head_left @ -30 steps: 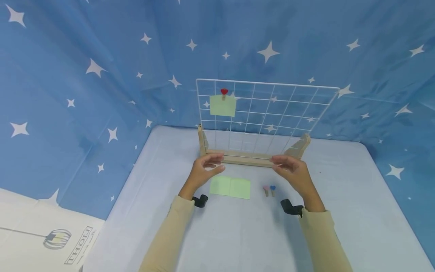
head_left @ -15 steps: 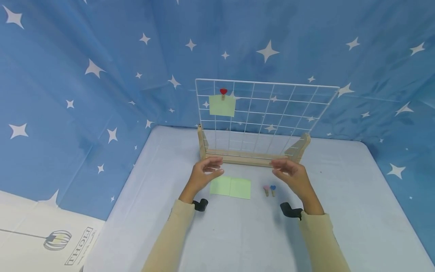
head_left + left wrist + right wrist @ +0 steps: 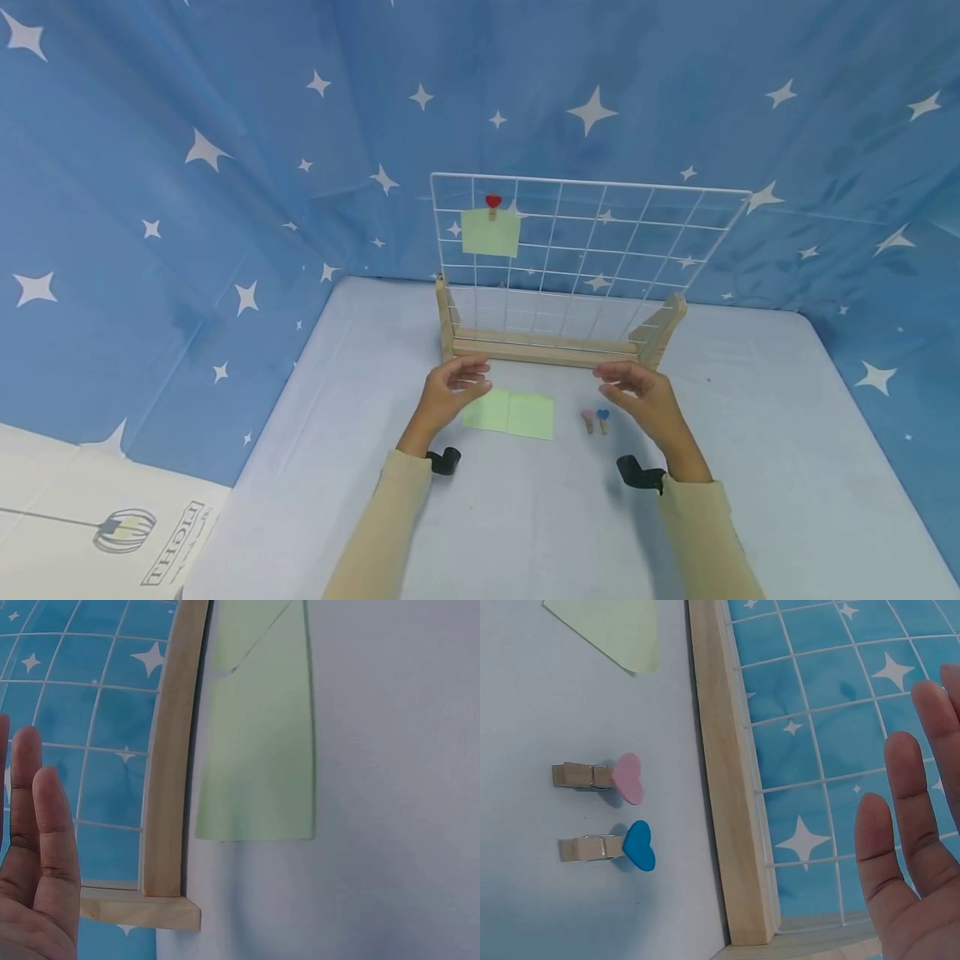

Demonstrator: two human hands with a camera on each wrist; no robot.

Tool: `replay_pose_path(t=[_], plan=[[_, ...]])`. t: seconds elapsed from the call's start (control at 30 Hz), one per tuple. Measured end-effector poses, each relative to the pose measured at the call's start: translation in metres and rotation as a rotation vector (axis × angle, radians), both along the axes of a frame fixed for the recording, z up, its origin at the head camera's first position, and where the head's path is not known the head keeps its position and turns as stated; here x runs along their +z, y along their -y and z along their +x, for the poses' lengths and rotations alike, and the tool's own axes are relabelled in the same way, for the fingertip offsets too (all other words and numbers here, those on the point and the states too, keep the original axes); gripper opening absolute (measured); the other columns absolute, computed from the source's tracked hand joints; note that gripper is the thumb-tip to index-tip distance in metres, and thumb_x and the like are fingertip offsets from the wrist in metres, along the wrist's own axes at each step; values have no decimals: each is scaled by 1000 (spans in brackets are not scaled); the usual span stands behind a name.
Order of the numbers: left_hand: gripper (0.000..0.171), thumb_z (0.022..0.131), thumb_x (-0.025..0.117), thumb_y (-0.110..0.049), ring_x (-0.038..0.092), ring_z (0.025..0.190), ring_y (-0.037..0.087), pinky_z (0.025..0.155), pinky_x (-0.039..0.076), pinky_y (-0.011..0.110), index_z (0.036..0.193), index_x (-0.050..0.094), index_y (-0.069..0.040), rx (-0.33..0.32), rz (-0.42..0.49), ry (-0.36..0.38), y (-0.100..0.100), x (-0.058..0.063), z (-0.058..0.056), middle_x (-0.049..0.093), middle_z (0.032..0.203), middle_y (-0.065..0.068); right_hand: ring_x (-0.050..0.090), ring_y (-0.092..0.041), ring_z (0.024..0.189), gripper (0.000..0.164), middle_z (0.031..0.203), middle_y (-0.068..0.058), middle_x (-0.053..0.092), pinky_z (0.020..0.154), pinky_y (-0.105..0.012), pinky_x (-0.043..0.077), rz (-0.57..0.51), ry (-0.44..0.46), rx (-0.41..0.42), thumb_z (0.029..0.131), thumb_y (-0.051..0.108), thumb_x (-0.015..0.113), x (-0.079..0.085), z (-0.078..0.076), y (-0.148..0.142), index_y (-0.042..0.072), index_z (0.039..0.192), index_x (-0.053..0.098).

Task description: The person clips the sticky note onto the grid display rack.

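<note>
My left hand (image 3: 447, 395) hovers over the table by the left green sticky note (image 3: 486, 410), fingers relaxed and holding nothing. A second green sticky note (image 3: 530, 416) lies against it on the right. My right hand (image 3: 647, 400) is likewise relaxed, with nothing in it, beside two small wooden clothespins. One clothespin carries a pink heart (image 3: 628, 779), the other a blue heart (image 3: 639, 846). Behind both hands stands a white wire grid (image 3: 587, 248) in a wooden base (image 3: 547, 349). A red-heart clothespin (image 3: 492, 202) clips another green note (image 3: 491, 234) to its upper left.
The table (image 3: 517, 525) has a pale cloth and rounded far corners. A blue star-patterned curtain (image 3: 360, 108) hangs behind and to the left. A white printed sheet (image 3: 67, 517) with a lamp drawing lies at lower left. Black wrist cameras (image 3: 640, 473) sit on both wrists.
Both hands have drawn back slightly toward the person, away from the grid's base. The notes, clothespins and grid stay where they were.
</note>
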State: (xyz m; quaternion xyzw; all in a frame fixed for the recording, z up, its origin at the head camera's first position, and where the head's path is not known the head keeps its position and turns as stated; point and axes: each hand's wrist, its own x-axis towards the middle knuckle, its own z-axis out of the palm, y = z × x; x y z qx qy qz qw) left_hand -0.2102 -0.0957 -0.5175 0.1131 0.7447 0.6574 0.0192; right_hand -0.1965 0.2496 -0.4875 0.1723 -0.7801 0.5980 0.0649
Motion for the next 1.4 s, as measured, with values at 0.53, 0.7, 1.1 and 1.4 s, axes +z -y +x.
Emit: replay_pose_path(t=[0.53,0.7,1.1,1.4], plan=[[42,98,79,-5,72,111,23,98,56,28,138,68,5,24,15,49,-1,-17,4,74,129,23,64,6,105,25,123,-29,74,90,-12,52,91,94,-41,100,-5,73,-14,4,-1,-9,124,72],[40,98,78,-5,72,112,24,97,56,25,136,69,5,42,3,64,-2,-19,4,75,127,20,65,4,107,23,122,-28,74,90,-14,52,104,104,-38,100,-6,72,-21,4,-2,-8,123,73],[37,100,77,-9,70,114,29,101,55,33,135,71,2,74,-65,126,-3,-27,1,76,124,15,64,9,107,21,121,-31,74,88,-16,52,86,119,-17,100,-8,71,-33,5,-4,-10,121,73],[35,100,77,-12,71,108,27,99,58,40,134,74,-4,116,-166,166,-2,-29,1,76,120,13,65,1,110,23,126,-30,72,92,-16,52,100,218,-30,103,-4,68,-44,4,-7,-11,125,70]])
